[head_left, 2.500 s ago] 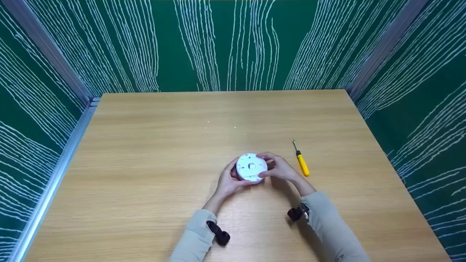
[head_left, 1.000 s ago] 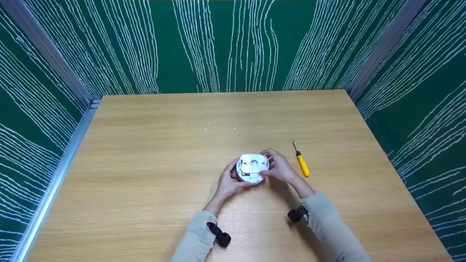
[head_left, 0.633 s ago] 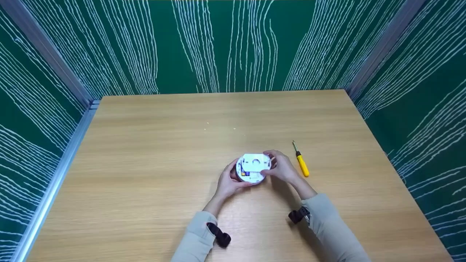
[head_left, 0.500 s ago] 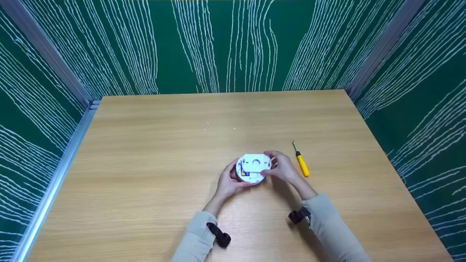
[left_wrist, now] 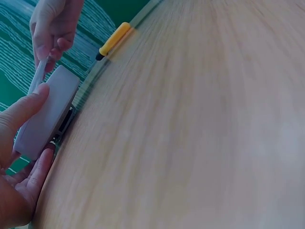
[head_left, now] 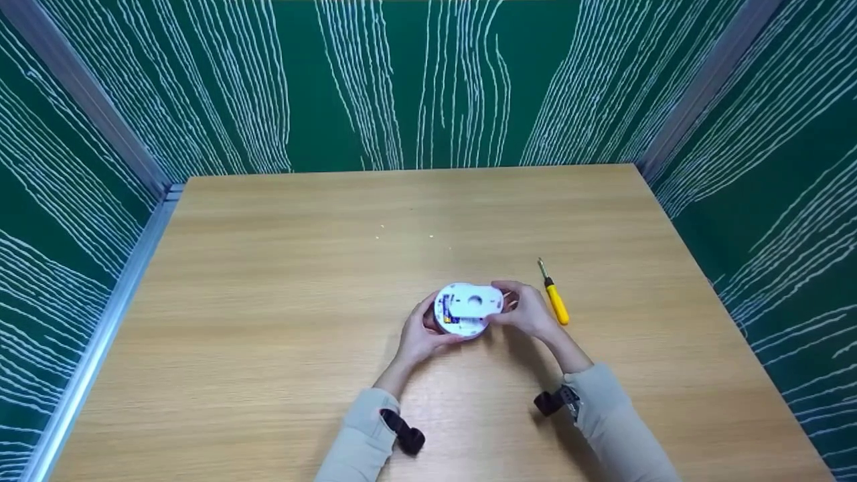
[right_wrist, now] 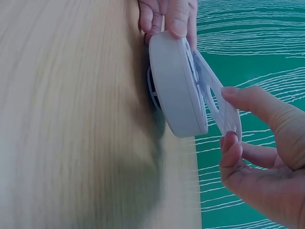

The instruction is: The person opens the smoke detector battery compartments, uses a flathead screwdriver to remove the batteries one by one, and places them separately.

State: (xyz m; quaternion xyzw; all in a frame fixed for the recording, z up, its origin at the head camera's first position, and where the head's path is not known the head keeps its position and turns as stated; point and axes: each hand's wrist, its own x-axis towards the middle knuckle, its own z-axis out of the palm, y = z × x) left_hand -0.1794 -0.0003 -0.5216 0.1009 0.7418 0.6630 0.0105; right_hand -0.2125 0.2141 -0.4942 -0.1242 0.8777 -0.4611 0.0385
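Just above the table in the head view is a round white device, apparently a smoke alarm [head_left: 462, 329], gripped at its left rim by my left hand [head_left: 418, 333]. My right hand [head_left: 529, 311] pinches a flat white plate [head_left: 462, 308] with a round hole. The right wrist view shows that plate [right_wrist: 231, 117] tilted away from the alarm body [right_wrist: 176, 88] on the right hand's side, still close to it at the far end. Beside the plate, a blue and yellow patch [head_left: 448, 318] shows in the alarm's face. The left thumb [left_wrist: 33, 102] lies on the casing.
A yellow-handled screwdriver [head_left: 557, 304] lies on the wooden table [head_left: 268, 301], right of the right hand. Small pale specks [head_left: 431, 236] are scattered farther back. Green panels [head_left: 415, 80] with white wavy lines rise behind and at both sides.
The plate first lay flush on the alarm; it has lifted and shifted right with my right hand, uncovering the blue and yellow patch. My left hand has stayed nearly still.
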